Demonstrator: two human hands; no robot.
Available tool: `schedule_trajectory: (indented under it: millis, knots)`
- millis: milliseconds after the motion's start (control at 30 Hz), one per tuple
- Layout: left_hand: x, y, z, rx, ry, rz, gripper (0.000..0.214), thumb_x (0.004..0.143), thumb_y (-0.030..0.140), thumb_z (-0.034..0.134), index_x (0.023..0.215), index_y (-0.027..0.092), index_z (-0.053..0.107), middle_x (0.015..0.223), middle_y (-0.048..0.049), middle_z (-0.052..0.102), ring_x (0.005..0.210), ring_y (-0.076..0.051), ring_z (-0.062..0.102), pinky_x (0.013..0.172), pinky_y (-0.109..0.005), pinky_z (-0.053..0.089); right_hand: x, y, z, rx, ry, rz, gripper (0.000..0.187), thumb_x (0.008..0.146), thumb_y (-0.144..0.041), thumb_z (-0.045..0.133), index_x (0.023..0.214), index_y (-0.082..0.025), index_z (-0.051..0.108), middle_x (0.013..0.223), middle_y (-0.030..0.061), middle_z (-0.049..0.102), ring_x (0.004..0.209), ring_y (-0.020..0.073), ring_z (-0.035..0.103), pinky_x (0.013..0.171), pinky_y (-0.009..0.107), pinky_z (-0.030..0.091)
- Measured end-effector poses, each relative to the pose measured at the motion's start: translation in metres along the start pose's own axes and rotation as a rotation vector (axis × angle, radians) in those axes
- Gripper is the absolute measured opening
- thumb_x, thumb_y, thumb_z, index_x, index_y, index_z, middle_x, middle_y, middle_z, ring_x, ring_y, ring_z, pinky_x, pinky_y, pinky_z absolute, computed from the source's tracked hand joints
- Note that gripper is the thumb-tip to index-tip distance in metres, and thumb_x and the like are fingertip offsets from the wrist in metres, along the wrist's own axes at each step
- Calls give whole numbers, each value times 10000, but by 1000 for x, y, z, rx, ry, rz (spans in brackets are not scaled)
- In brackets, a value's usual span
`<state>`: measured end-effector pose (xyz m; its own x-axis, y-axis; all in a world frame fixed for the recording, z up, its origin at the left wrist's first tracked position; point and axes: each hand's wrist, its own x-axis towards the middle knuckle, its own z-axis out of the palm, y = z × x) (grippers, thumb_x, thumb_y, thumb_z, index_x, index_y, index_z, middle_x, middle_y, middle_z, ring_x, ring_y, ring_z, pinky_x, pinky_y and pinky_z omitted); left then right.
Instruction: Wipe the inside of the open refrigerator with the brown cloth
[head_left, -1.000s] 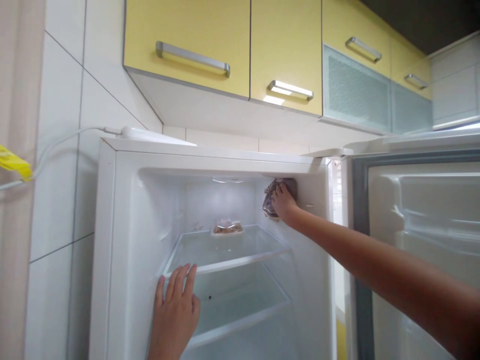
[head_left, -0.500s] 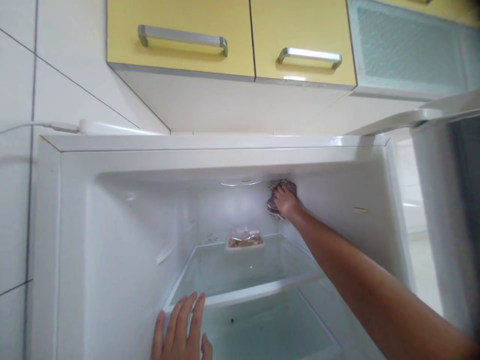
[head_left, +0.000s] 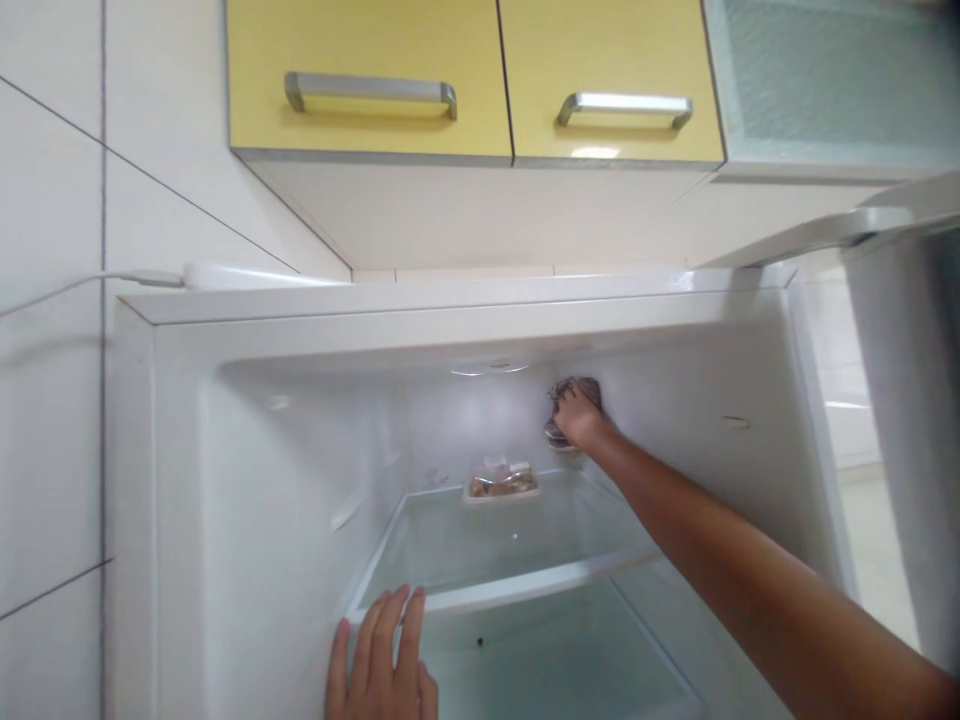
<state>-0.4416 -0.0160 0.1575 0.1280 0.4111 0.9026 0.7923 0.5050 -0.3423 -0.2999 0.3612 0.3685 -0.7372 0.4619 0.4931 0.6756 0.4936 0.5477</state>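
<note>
Deep inside the open fridge (head_left: 285, 480), my right hand (head_left: 579, 415) presses a dark patterned cloth (head_left: 590, 391) against the back wall, close to the right-hand corner. Its fingers lie over the cloth, gripping it. My left hand (head_left: 382, 660) rests at the front left edge of the upper glass shelf (head_left: 480, 550), fingers stretched out and holding nothing. At the back of that shelf, below the cloth, sits a white tray (head_left: 501, 482) of brownish food under clear wrap.
A lower glass shelf (head_left: 555, 660) carries a small dark speck (head_left: 480, 641). The fridge door (head_left: 900, 430) stands open on the right. Yellow cupboards (head_left: 367, 50) with metal handles hang above. A white cable (head_left: 82, 283) runs along the tiled wall at left.
The whole view has shifted slightly, so things appear a little lower and further right. My right hand and the cloth stay near the back corner; my left hand keeps its place at the shelf.
</note>
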Motion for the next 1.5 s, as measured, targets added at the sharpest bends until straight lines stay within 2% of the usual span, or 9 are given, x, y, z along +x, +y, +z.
schedule_trajectory:
  millis: [100, 367, 567, 800, 933, 1033, 1233, 1367, 1500]
  knots:
    - [5, 3, -7, -16, 14, -6, 551, 795, 182, 548, 1346, 158, 537, 1272, -126, 665, 1202, -263, 562, 1271, -497, 113, -30, -9, -8, -22, -43, -18, 356, 924, -423, 649, 1170, -166, 652, 1313, 95, 627, 1265, 269, 556, 1111, 558, 399]
    - [15, 11, -26, -121, -79, -102, 498, 842, 186, 525, 1335, 130, 571, 1328, -151, 645, 1251, -298, 555, 1229, -549, 216, -122, -23, -27, 2, -130, -131, 287, 883, -413, 701, 1027, -166, 712, 1193, 73, 706, 1252, 259, 576, 1157, 569, 325]
    - [20, 12, -36, -155, -141, -143, 498, 854, 154, 506, 1348, 137, 573, 1345, -142, 635, 1287, -296, 541, 1222, -568, 243, -154, -32, -41, 13, -145, -100, 215, 911, -304, 627, 1032, -184, 758, 1148, 122, 746, 1271, 311, 581, 1172, 631, 269]
    - [18, 10, -34, -104, -122, -100, 515, 862, 113, 478, 1372, 129, 545, 1368, -150, 608, 1301, -294, 526, 1221, -573, 244, -184, -22, -61, -18, -158, -118, 272, 851, -299, 597, 1035, -233, 786, 1282, 170, 689, 1325, 393, 517, 1165, 699, 218]
    - [16, 9, -29, -92, -84, -76, 530, 839, 112, 484, 1366, 117, 547, 1359, -166, 607, 1292, -306, 526, 1214, -589, 246, -188, -16, -75, -18, -179, -105, 303, 777, -374, 681, 1025, -236, 790, 1264, 187, 694, 1293, 448, 528, 1127, 754, 227]
    - [16, 9, -27, -97, -72, -73, 540, 831, 117, 485, 1369, 122, 542, 1356, -164, 610, 1285, -303, 528, 1209, -587, 253, -184, -7, -82, -1, -159, -93, 253, 791, -366, 673, 987, -256, 791, 1241, 159, 709, 1278, 405, 544, 1155, 701, 235]
    - [14, 9, -28, -108, -91, -96, 552, 828, 126, 507, 1380, 151, 525, 1357, -139, 621, 1295, -280, 529, 1234, -553, 220, -163, 9, -84, 99, -10, -27, 275, 897, -208, 543, 1075, -184, 750, 1250, 174, 688, 1224, 324, 555, 1141, 574, 304]
    - [13, 10, -25, -96, -76, -102, 566, 819, 119, 522, 1382, 163, 509, 1354, -130, 626, 1287, -269, 542, 1249, -534, 196, -139, -2, -74, 192, 139, 138, 351, 969, -190, 417, 1221, -183, 661, 1301, 183, 641, 1228, 309, 532, 1103, 529, 333]
    - [9, 9, -15, -69, -46, -101, 571, 806, 146, 551, 1374, 179, 507, 1327, -123, 641, 1270, -273, 546, 1259, -531, 162, -95, -25, -53, 294, 226, 398, 436, 993, -219, 372, 1404, -218, 517, 1364, 182, 591, 1198, 286, 562, 971, 406, 438]
